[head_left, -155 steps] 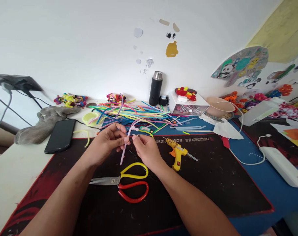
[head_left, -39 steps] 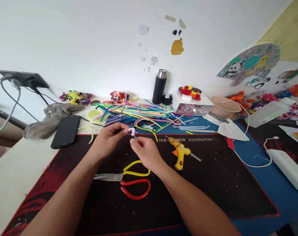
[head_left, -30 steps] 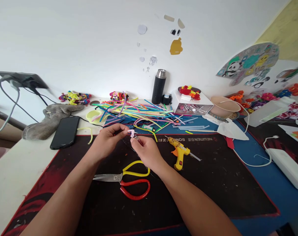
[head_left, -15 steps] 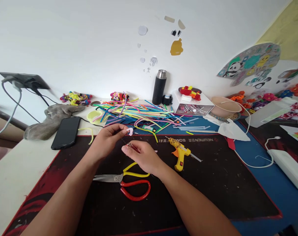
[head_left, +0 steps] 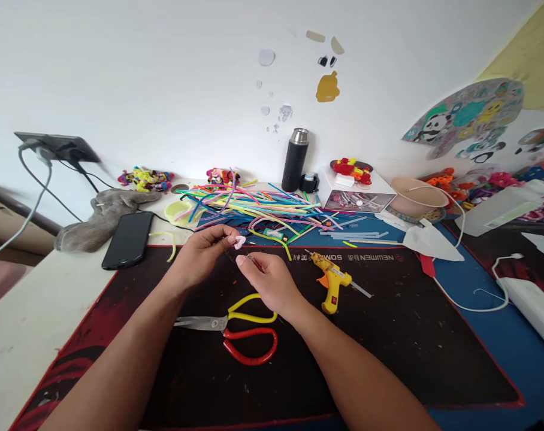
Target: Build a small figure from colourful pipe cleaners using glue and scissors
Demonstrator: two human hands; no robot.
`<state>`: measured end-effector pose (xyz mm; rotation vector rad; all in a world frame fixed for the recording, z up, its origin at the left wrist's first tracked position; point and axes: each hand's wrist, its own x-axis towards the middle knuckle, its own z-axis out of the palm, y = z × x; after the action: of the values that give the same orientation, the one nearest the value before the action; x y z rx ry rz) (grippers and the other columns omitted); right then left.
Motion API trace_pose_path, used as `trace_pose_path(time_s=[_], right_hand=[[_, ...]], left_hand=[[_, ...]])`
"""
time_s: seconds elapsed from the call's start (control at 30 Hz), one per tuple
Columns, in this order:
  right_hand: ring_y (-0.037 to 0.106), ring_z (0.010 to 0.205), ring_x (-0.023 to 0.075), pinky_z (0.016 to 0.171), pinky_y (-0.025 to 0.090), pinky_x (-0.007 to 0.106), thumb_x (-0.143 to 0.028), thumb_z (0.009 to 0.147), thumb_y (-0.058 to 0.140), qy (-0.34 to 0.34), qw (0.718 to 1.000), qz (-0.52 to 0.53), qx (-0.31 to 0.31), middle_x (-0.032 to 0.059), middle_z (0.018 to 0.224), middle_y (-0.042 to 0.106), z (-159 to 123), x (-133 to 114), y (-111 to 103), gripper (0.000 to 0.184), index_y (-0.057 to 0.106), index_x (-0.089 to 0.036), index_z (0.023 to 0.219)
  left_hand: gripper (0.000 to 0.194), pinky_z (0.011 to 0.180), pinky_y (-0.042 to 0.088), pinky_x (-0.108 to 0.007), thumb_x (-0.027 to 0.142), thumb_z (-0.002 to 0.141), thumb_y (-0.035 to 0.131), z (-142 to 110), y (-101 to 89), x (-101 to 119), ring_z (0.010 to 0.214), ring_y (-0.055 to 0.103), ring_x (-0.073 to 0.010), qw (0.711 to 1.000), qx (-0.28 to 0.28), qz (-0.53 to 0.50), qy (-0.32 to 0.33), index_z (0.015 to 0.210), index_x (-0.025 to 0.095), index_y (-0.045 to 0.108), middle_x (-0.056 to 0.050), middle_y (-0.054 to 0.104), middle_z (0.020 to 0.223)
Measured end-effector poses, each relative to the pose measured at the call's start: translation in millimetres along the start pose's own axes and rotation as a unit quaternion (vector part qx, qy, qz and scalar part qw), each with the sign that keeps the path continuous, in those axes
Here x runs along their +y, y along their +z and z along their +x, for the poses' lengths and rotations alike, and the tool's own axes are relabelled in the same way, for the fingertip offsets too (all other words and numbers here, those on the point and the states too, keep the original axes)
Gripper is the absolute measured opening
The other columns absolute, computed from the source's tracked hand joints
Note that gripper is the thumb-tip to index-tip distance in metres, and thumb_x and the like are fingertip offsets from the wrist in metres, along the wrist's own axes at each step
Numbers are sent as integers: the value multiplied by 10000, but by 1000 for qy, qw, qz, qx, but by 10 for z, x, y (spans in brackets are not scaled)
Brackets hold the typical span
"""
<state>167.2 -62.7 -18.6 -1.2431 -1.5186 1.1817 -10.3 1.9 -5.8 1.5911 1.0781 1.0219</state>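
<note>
My left hand (head_left: 208, 252) pinches a small curled piece of pale pink pipe cleaner (head_left: 240, 242) between thumb and fingertips. Close beside it on the right, my right hand (head_left: 269, 277) is closed, thumb against the fingers, around a small thing with a metallic look, mostly hidden by the hand. Below both hands, scissors (head_left: 246, 316) with one yellow and one red handle lie partly open, blades to the left. A yellow hot glue gun (head_left: 332, 282) rests right of my right hand with a glue stick in its back end.
Behind my hands spreads a heap of coloured pipe cleaners (head_left: 258, 206). A black thermos (head_left: 295, 160) stands by the wall, beside a white box (head_left: 357, 191). Left lies a phone (head_left: 127, 239) near a grey cloth (head_left: 101, 218). Loose glue sticks (head_left: 355, 235) and a white power strip (head_left: 530, 311) are on the right.
My right hand has shifted slightly right and up, its thumb now nearer the pink piece. My left hand keeps its pinch. The whole view has swung a little to the left.
</note>
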Motion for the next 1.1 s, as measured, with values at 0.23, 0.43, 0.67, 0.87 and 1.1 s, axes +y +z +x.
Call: trace_pose_path(time_s=[0.23,0.43,0.67,0.87,1.1], right_hand=[[305,583,121,563,205,325,-560,990,578,-8,1000,-15,22,-58,602,345,-5,9,-4,534,359,-238,625],[312,593,125,560,214,319,-536,981,561,1,999,-28,20,-55,607,354,-8,-2,15,495,379,-239,630],[324,600,127,565,211,321,-501,957,564,9,999,-36,8,-51,617,370,-6,-8,26,442,416,-232,639],[313,592,126,555,207,320,-491,942,567,22,1000,-21,9,-52,616,353,-8,-11,24,426,398,-238,643],[311,590,124,553,204,324,-486,941,559,21,999,-24,10,-55,614,352,4,-9,22,422,400,-238,640]], left_hand=[[464,832,530,-349,680,838,806,-3,1,-30,829,643,-224,1000,-10,-5,17,832,218,766,-49,740,855],[477,824,544,-364,700,835,796,-1,4,-43,846,654,-240,1000,-6,10,22,856,224,777,-63,754,870],[469,826,560,-377,702,817,804,-2,15,-38,851,673,-251,1000,-2,10,25,843,234,782,-69,768,878],[428,838,554,-372,660,854,794,-3,11,-62,860,678,-244,999,-13,7,35,863,233,781,-65,768,887],[398,836,551,-358,623,902,768,-1,-5,-85,858,677,-234,998,-38,16,41,887,225,776,-56,764,898]])
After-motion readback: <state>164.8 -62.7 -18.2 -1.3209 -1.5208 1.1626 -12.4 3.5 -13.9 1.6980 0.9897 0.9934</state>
